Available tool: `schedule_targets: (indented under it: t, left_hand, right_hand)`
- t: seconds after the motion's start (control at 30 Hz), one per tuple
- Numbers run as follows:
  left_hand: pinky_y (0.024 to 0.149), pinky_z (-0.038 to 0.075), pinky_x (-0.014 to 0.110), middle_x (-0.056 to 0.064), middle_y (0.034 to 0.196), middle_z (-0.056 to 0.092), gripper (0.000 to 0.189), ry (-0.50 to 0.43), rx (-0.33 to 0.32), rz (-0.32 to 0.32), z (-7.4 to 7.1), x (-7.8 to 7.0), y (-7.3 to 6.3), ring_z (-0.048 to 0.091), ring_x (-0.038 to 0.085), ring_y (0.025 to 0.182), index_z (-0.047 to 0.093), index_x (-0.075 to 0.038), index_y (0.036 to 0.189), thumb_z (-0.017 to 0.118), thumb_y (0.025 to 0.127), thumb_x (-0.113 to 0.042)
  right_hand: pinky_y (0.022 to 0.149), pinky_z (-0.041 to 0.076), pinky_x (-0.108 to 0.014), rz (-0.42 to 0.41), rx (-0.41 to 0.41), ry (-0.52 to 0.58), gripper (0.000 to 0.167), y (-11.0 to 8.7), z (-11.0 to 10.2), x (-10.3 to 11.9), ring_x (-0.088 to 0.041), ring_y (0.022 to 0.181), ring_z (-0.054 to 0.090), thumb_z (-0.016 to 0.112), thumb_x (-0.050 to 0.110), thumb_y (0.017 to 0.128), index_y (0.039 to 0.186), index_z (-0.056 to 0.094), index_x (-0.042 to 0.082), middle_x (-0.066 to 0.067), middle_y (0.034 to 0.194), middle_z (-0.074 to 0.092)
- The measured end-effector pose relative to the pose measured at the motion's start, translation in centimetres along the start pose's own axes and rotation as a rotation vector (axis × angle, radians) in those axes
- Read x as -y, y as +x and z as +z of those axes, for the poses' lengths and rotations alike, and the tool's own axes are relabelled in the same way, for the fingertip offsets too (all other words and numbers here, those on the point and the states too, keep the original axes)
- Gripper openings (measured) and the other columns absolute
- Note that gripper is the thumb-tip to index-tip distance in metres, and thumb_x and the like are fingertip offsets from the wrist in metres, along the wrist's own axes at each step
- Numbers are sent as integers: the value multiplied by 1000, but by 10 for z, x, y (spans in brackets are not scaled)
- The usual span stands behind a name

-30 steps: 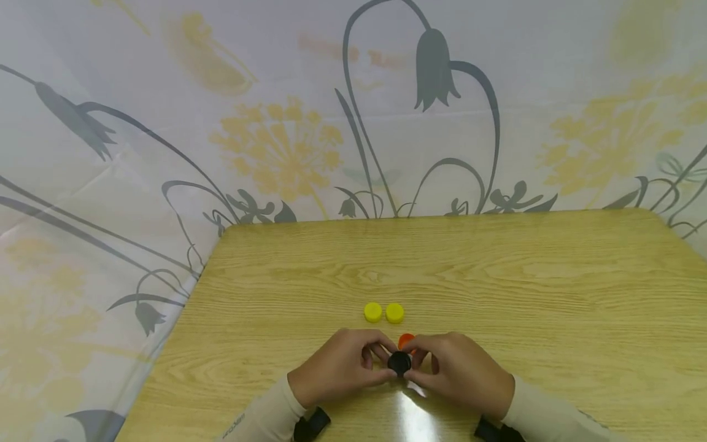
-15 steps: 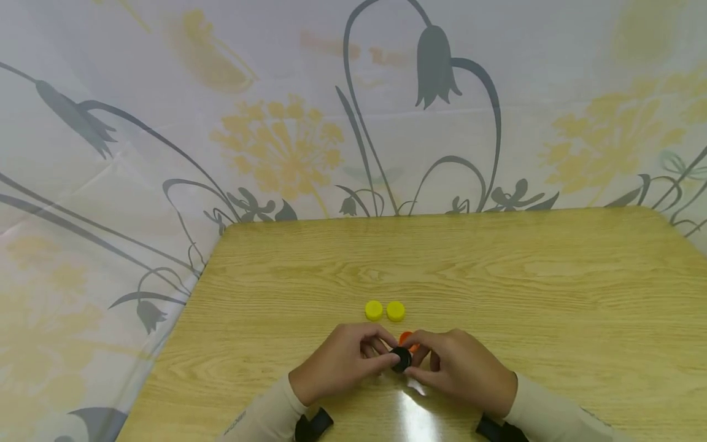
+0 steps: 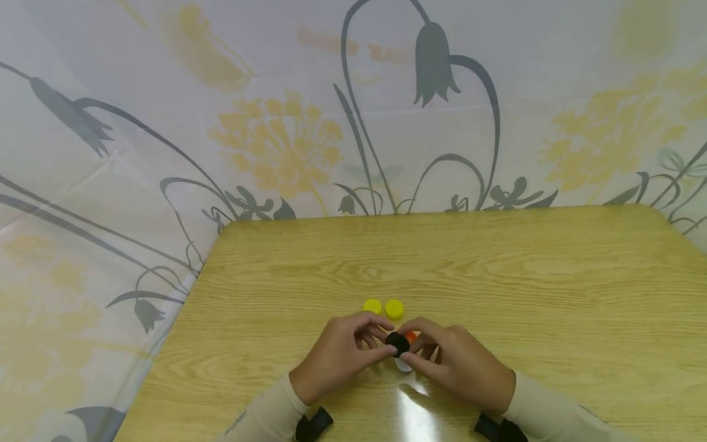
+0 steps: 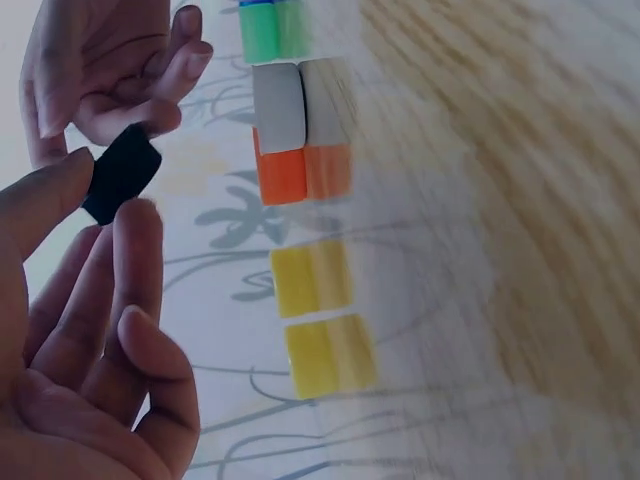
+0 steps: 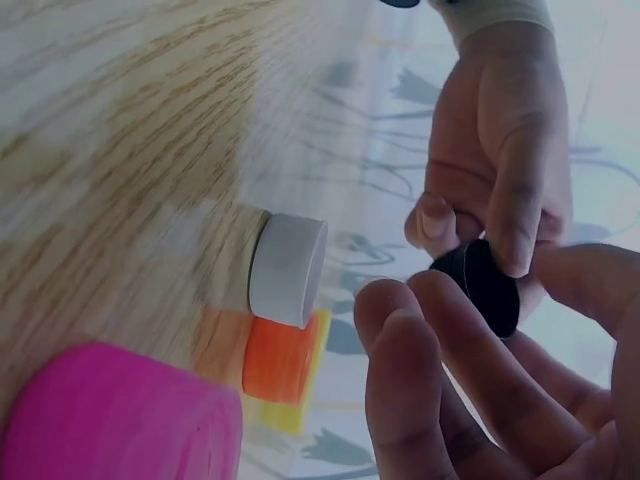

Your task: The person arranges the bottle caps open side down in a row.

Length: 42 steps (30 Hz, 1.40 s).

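Observation:
Both hands hold one small round black bottle cap (image 3: 397,345) over the near middle of the table. My left hand (image 3: 336,353) pinches it between thumb and fingertips, and my right hand (image 3: 466,362) grips it from the other side. The black cap is tilted in the left wrist view. Below it sits a white cap (image 3: 404,366), half covered by the hands. Close behind stands an orange cap (image 3: 411,336), partly hidden by the right fingers. Two yellow caps lie farther back, the right yellow cap (image 3: 394,309) in full sight and the left yellow cap (image 3: 372,306) beside it.
A green cap (image 4: 258,32) with a blue edge above it shows at the top of the left wrist view. A large pink cap (image 5: 120,415) stands near in the right wrist view. The wooden table (image 3: 497,264) meets a flower-patterned cloth (image 3: 309,92) behind.
Both hands have lifted the black cap a little and moved it away from my body, turning and tilting it. The white cap beneath has come into sight.

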State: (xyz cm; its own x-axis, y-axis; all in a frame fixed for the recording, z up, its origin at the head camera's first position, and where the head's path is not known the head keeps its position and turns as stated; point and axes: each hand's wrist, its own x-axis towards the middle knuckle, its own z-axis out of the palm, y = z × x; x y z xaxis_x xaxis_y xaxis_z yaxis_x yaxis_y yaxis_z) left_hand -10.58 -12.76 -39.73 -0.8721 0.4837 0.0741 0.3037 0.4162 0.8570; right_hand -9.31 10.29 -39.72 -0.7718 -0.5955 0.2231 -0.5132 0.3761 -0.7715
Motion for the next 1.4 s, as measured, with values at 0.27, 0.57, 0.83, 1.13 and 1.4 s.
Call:
schedule_targets:
  t: [0.27, 0.57, 0.83, 1.13, 1.4]
  left_hand:
    - [69, 51, 25, -10, 101, 75, 28, 103, -76, 87, 1, -1, -1, 64, -3, 76, 72, -18, 112, 78, 87, -29]
    - [73, 52, 24, -7, 102, 77, 30, 184, -135, 152, 1, -2, -1, 65, -5, 76, 76, -16, 113, 79, 85, -25]
    - [72, 53, 25, -10, 102, 76, 22, 180, -132, 168, 2, -1, -1, 65, -4, 77, 76, -19, 105, 80, 85, -28]
    - [71, 54, 23, -9, 95, 73, 21, 157, -95, 151, 2, -1, 0, 64, -3, 74, 73, -18, 99, 82, 83, -27]
    - [67, 56, 17, 0, 94, 76, 23, 53, -28, 121, 3, 0, -1, 69, -2, 76, 70, -12, 103, 80, 85, -21]
  right_hand:
    - [60, 55, -24, 19, -9, 81, 28, 1, -3, -3, -7, 74, 70, 58, 21, 102, 127, 58, 7, -1, 95, 77]
    - [63, 56, -25, 53, 18, 120, 35, 2, -6, 0, -8, 74, 70, 56, 21, 103, 132, 57, 3, -4, 97, 77]
    - [64, 56, -26, 80, 19, 138, 29, 1, -8, 1, -9, 74, 70, 57, 23, 103, 128, 59, 8, -3, 96, 77]
    - [62, 56, -26, 72, 13, 139, 21, 1, -7, -1, -10, 70, 68, 58, 21, 102, 119, 61, 10, -3, 92, 76]
    - [61, 56, -25, 48, 5, 138, 14, 1, -5, -3, -10, 71, 69, 60, 20, 101, 112, 60, 11, -4, 91, 76]
